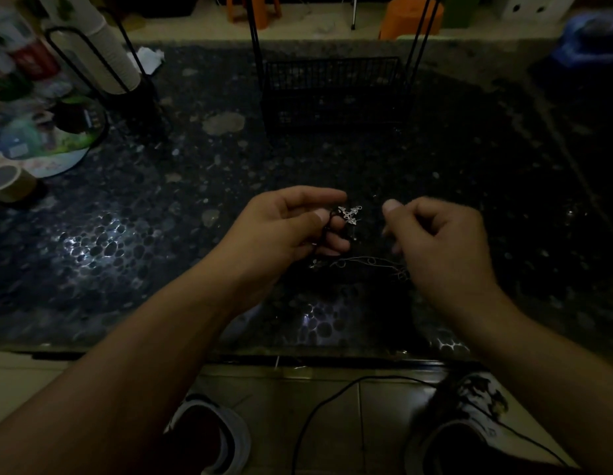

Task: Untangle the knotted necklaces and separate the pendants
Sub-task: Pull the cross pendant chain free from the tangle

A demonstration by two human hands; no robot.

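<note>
Silver cross pendant (350, 215) on dark cord, pinched by left hand (291, 224), right hand (435, 241) curled, grip unclear

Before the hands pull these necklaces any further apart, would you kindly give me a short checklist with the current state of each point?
1. Left hand holds the cross pendant and its dark cord: ok.
2. Right hand pinches a strand: cannot tell, too dark.
3. Silver chain lies on the countertop, out of both hands: ok.
4. Necklaces fully separated: cannot tell.
5. Wire basket stands apart from the work: ok.
6. Lighting good enough to see knots: not ok.
</note>
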